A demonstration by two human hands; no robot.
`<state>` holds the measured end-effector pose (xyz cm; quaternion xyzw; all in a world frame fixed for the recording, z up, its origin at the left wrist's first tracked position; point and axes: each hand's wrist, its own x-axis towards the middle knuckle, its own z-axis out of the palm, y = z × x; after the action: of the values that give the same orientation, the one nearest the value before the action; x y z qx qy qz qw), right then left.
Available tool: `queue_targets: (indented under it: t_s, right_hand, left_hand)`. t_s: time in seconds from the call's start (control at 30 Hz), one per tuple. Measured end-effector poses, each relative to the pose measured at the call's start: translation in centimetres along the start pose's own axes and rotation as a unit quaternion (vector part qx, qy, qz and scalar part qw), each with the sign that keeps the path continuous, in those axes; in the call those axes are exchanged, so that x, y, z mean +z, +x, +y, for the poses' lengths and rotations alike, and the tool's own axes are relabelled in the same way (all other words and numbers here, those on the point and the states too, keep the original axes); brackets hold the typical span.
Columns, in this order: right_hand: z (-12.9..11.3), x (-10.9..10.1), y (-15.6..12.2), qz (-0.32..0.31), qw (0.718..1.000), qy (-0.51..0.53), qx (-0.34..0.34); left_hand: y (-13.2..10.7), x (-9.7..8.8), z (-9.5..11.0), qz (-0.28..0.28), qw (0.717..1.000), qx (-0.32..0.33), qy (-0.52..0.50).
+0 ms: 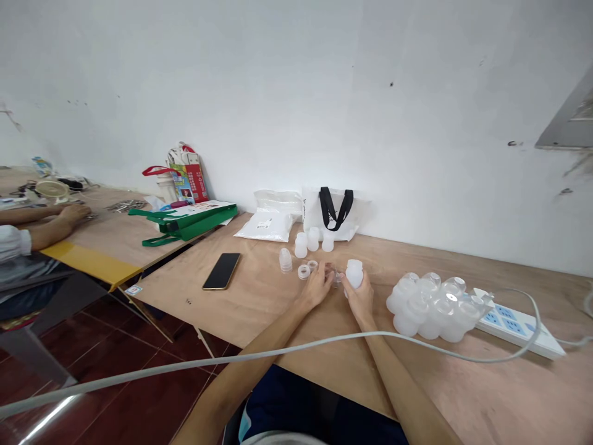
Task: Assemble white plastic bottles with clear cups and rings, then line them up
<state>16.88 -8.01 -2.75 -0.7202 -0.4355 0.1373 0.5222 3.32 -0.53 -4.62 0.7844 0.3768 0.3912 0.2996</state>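
Observation:
My right hand (361, 300) is wrapped round a small frosted white plastic bottle (354, 274), which stands nearly upright in the grip. Close on its left, the fingers of my left hand (319, 285) are closed on a small clear plastic piece (330, 269); its exact kind is too small to tell. Two whitish rings (304, 272) lie just beyond my left hand. A clear domed cap (285, 260), apparently stacked, stands to their left. Several similar frosted bottles (301, 245) stand behind. On the right sits a cluster of capped frosted bottles (433, 307).
A white cord (296, 347) runs across in front of my forearms to a power strip (514, 321). Left of me lies a phone (222, 271). White packages (269, 224) and a black-handled bag (310, 210) rest by the wall. Another person's hand (74, 213) is at the far-left table.

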Motion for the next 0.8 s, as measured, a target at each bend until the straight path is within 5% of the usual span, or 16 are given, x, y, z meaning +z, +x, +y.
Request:
queue_targets:
  t_s: [0.23, 0.43, 0.57, 0.8]
  right_hand:
    - [-0.3, 0.0, -0.6, -0.034, 0.997, -0.050, -0.042]
    - [-0.3, -0.1, -1.6, -0.159, 0.971, -0.012, -0.176]
    - [-0.7, -0.3, -1.9, -0.261, 0.941, -0.084, -0.197]
    - [-2.4, 0.0, -2.1, -0.198, 0.911, -0.314, -0.179]
  left_hand:
    - [-0.8, -1.4, 1.4, 0.087, 0.996, 0.024, -0.010]
    - [-1.6, -3.3, 2.5, -0.012, 0.988, 0.154, 0.028]
    - [-1.5, -4.2, 2.2, -0.027, 0.969, 0.206, 0.137]
    - [-1.0, -4.5, 2.1, 0.047, 0.967, 0.056, 0.245]
